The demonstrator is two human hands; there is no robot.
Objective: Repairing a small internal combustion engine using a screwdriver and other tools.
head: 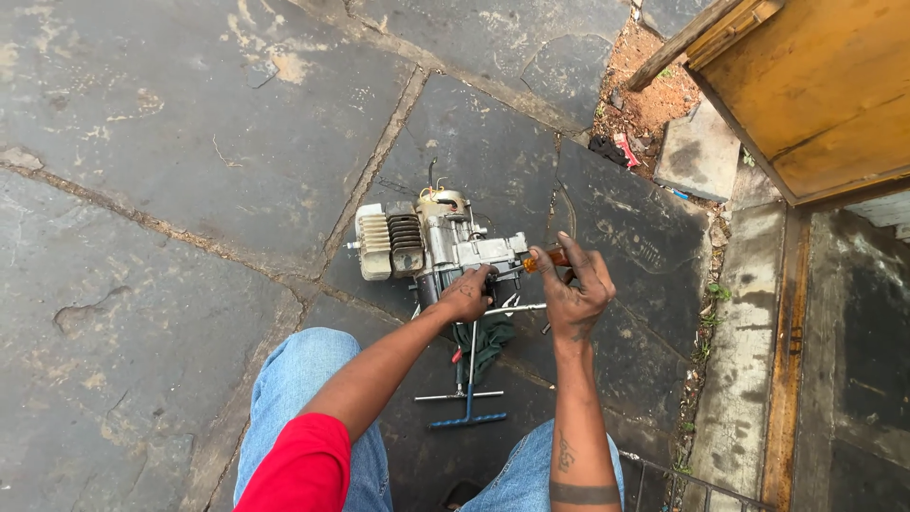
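A small engine (431, 242) is seen lying on dark stone paving (190, 142), long axis roughly left-right, pale finned cylinder end pointed left, grey casing end toward the right. The left hand (466, 295) is rested on the engine's near side, fingers curled against the casing. The right hand (575, 289) is closed around an orange-handled screwdriver (548, 258), tip aimed left at the casing. A red scrap of wrapper (626, 149) is noted on the dirt patch at upper right, beside a yellow wooden door (815, 85). T-handle wrenches (467, 398) and a green rag (488, 339) are laid between the knees. Open paving is left wide to the left; the right is bounded by a concrete kerb (744, 360).
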